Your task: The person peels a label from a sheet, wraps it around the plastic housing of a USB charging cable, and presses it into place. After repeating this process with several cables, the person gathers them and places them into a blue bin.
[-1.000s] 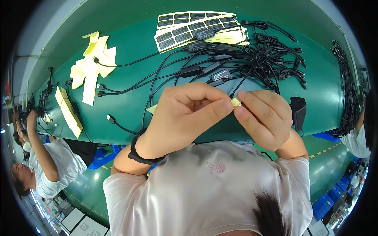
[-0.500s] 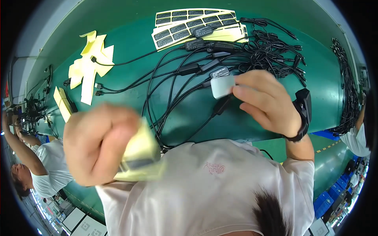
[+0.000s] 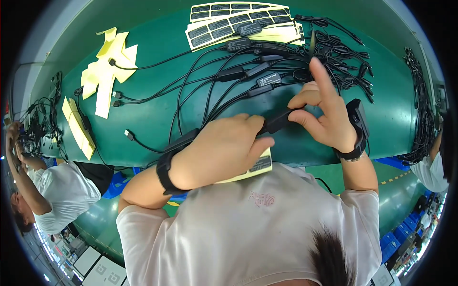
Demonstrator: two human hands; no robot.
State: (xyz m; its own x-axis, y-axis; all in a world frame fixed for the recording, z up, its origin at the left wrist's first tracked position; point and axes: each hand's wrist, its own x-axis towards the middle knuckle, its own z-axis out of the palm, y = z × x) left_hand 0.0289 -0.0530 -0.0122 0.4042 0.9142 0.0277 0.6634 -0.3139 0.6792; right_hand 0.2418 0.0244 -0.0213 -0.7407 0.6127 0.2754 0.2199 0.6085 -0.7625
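My right hand [image 3: 327, 114] is closed, thumb and bent fingers pinching one end of a black cable module [image 3: 279, 121]. Its index finger points up, and a thin label [image 3: 312, 44], seen nearly edge-on, appears stuck to that fingertip. My left hand [image 3: 224, 148] is closed, knuckles up, beside the module's other end; its fingertips are partly hidden. Under its thumb sticks out a yellow-backed label sheet [image 3: 261, 165] with dark labels. Just beyond my hands, a cable module with a dark printed label [image 3: 268, 80] lies among other black cables.
More label sheets [image 3: 214, 32] lie at the far side of the green table [image 3: 148, 86]. Crumpled yellow backing paper [image 3: 103, 71] is at left, near a folded yellow strip [image 3: 78, 127]. Coiled black cables [image 3: 334, 62] heap at right. Another person [image 3: 67, 195] is at far left.
My left hand has swung right and inward with the label sheet, up to the module. My right hand has taken hold of the module; the label at its fingers has moved up onto the index fingertip.
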